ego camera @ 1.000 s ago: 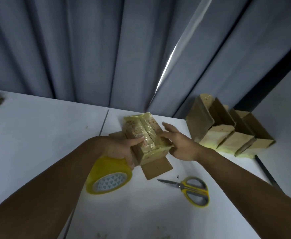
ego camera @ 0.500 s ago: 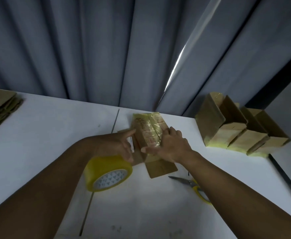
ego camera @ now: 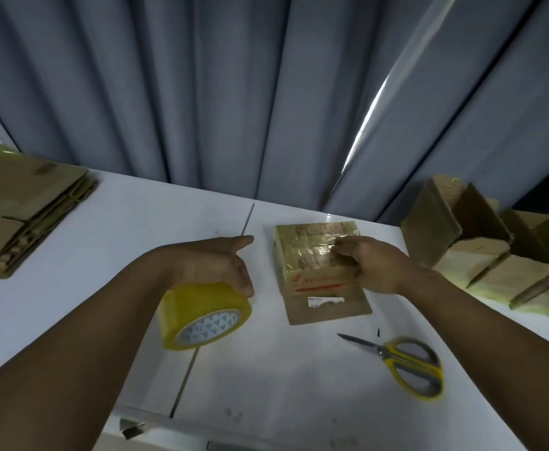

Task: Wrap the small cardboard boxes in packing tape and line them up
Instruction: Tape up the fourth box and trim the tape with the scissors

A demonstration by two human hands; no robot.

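two hands: left hand (ego camera: 214, 265) grips the yellow tape roll (ego camera: 206, 315) from above; right hand (ego camera: 375, 265) curls its fingers onto the half-taped box (ego camera: 312, 255), pinching at its taped face.
box place: flat at mid-table, between the hands, one bare flap open toward the person.
step, as i judge: bedding the strip down; rub from the middle outward and keep the roll close so the tape lies taut.
finished row: wrapped boxes (ego camera: 481, 255), far right.
surface: white table (ego camera: 104, 255); scissors (ego camera: 406, 362) near the right forearm; flat cardboard stack (ego camera: 22, 209) at left.
room: grey curtain (ego camera: 234, 92) behind.
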